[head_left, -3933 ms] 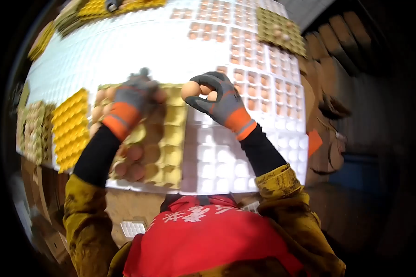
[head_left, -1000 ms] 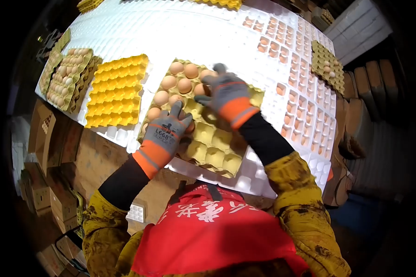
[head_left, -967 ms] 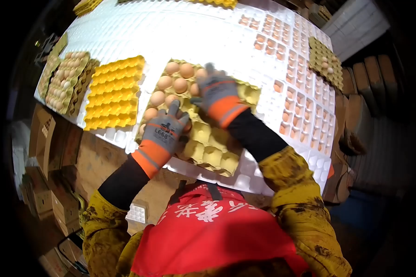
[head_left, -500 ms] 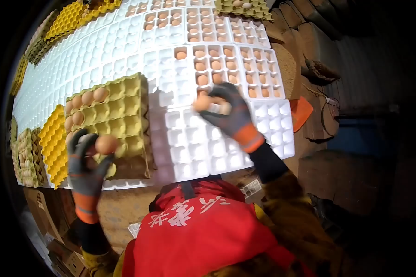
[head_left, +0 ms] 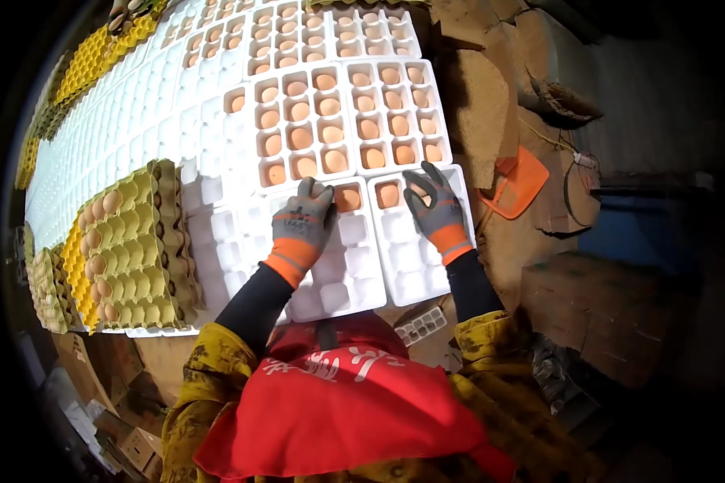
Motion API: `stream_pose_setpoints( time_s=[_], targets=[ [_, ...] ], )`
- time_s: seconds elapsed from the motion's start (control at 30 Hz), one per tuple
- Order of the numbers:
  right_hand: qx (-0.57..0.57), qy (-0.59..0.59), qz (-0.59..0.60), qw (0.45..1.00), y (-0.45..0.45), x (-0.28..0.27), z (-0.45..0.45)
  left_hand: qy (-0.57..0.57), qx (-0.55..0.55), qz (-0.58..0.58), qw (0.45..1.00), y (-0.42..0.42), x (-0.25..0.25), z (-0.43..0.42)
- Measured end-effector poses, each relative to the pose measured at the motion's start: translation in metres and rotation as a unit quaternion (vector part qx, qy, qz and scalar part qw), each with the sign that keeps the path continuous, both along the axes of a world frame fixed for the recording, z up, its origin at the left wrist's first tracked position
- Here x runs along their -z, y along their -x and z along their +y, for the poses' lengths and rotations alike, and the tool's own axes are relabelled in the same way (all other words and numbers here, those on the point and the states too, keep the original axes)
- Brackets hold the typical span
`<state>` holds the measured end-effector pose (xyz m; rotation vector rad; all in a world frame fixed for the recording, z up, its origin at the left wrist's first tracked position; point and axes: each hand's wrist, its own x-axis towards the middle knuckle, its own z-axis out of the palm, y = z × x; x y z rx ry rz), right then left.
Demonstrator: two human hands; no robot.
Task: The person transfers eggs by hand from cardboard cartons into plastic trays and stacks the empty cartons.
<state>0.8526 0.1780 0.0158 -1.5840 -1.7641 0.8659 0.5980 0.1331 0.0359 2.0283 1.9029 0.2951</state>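
Observation:
My right hand (head_left: pixel 441 211), in a grey glove with an orange cuff, is over the top row of a white foam tray (head_left: pixel 417 282). Its thumb and fingers curve around what seems to be an egg, mostly hidden by the glove. Just left of it, a brown egg (head_left: pixel 387 194) sits in a compartment. My left hand (head_left: pixel 304 219), gloved alike, reaches palm down into the top row of the neighbouring foam tray (head_left: pixel 334 299). Its fingers are bent close together and hide whatever is under them. Beside those fingertips lies another brown egg (head_left: pixel 347 199).
Egg-filled foam trays (head_left: pixel 345 121) lie beyond my hands. A stack of yellowish-green egg cartons (head_left: pixel 141 258) stands at left, with yellow trays (head_left: pixel 76 270) beside it. An orange dustpan-like object (head_left: pixel 519 183) lies right of the table.
My left hand has moved right from the carton stack to the foam trays. My right hand has moved to the rightmost tray. More eggs now sit in the foam compartments; the view has shifted right.

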Motion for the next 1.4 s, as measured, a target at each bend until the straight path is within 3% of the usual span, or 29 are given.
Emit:
stream_pose_setpoints(
  time_s=[0.07, 0.1, 0.13, 0.2, 0.23, 0.33, 0.43, 0.47, 0.53, 0.6, 0.67, 0.73, 0.77, 0.8, 0.83, 0.87, 0.93, 0.97, 1.07, 1.13, 1.2, 1.27, 1.33, 1.37, 1.4],
  targets=[
    [0.031, 0.237, 0.255, 0.937, -0.015, -0.013, 0.007, -0.063, 0.028, -0.026, 0.997, 0.011, 0.021, -0.009],
    [0.027, 0.147, 0.366, 0.919, -0.022, -0.006, 0.009, -0.063, -0.009, -0.114, 0.991, 0.010, 0.005, -0.009],
    [0.027, 0.038, 0.380, 0.924, -0.034, 0.013, 0.014, -0.074, -0.050, -0.162, 0.983, 0.011, -0.003, -0.009],
    [0.066, -0.140, 0.229, 0.961, -0.049, 0.033, 0.030, -0.149, -0.124, -0.248, 0.949, 0.026, 0.018, -0.012],
    [0.073, -0.127, 0.267, 0.953, -0.047, 0.039, 0.029, -0.179, -0.136, -0.273, 0.935, 0.030, 0.030, -0.016],
    [-0.008, -0.214, -0.033, 0.976, -0.039, 0.039, 0.022, -0.274, -0.015, -0.119, 0.954, 0.040, 0.053, -0.018],
    [0.018, -0.236, -0.139, 0.962, -0.032, 0.040, 0.019, -0.291, -0.020, -0.095, 0.952, 0.033, 0.055, -0.004],
    [0.017, -0.240, -0.151, 0.959, -0.027, 0.045, 0.023, -0.235, -0.019, -0.099, 0.967, 0.035, 0.060, -0.003],
    [0.020, -0.234, -0.068, 0.970, -0.032, 0.069, 0.027, -0.247, -0.018, -0.099, 0.964, 0.036, 0.059, -0.006],
    [-0.014, -0.259, -0.202, 0.944, -0.028, 0.047, 0.027, -0.206, -0.041, -0.120, 0.970, 0.038, 0.035, -0.013],
    [0.017, -0.286, -0.274, 0.918, 0.000, 0.025, 0.019, -0.247, -0.029, -0.102, 0.963, 0.046, 0.010, -0.026],
    [0.001, -0.240, -0.107, 0.965, 0.052, 0.001, 0.015, -0.262, -0.041, -0.189, 0.946, 0.077, -0.028, -0.050],
    [-0.026, -0.191, 0.048, 0.980, 0.091, -0.015, 0.012, -0.274, -0.069, -0.221, 0.933, 0.101, -0.045, -0.065],
    [-0.068, -0.177, 0.094, 0.977, 0.128, -0.030, 0.007, -0.255, -0.091, -0.159, 0.949, 0.136, -0.075, -0.083],
    [-0.114, -0.137, 0.128, 0.976, 0.167, -0.047, 0.002, -0.347, -0.101, -0.183, 0.914, 0.170, -0.078, -0.096],
    [-0.170, -0.110, 0.140, 0.969, 0.208, -0.066, -0.004, -0.360, -0.182, -0.146, 0.903, 0.210, -0.083, -0.123],
    [-0.276, -0.091, 0.192, 0.938, 0.294, -0.103, -0.014, -0.346, -0.269, -0.011, 0.899, 0.282, -0.111, -0.161],
    [-0.316, -0.119, 0.183, 0.923, 0.334, -0.115, -0.017, -0.293, -0.294, 0.086, 0.906, 0.314, -0.119, -0.182],
    [-0.356, -0.215, 0.076, 0.906, 0.435, -0.113, -0.017, -0.111, -0.233, 0.069, 0.964, 0.375, -0.123, -0.230],
    [-0.336, -0.278, -0.067, 0.898, 0.480, -0.110, -0.016, -0.058, -0.164, 0.107, 0.979, 0.391, -0.136, -0.231],
    [-0.351, -0.262, -0.270, 0.857, 0.505, -0.106, -0.009, -0.023, -0.105, 0.121, 0.987, 0.405, -0.139, -0.233],
    [-0.355, -0.303, -0.161, 0.869, 0.504, -0.094, 0.000, -0.014, -0.059, 0.118, 0.991, 0.422, -0.135, -0.233],
    [-0.325, -0.067, 0.075, 0.940, 0.500, -0.098, 0.002, -0.051, -0.003, 0.091, 0.995, 0.438, -0.125, -0.237],
    [-0.258, 0.112, 0.290, 0.915, 0.500, -0.113, -0.005, -0.057, 0.004, 0.076, 0.995, 0.442, -0.122, -0.240],
    [-0.203, 0.229, 0.375, 0.875, 0.499, -0.120, -0.002, -0.062, 0.010, 0.063, 0.996, 0.445, -0.121, -0.242]
  ],
)
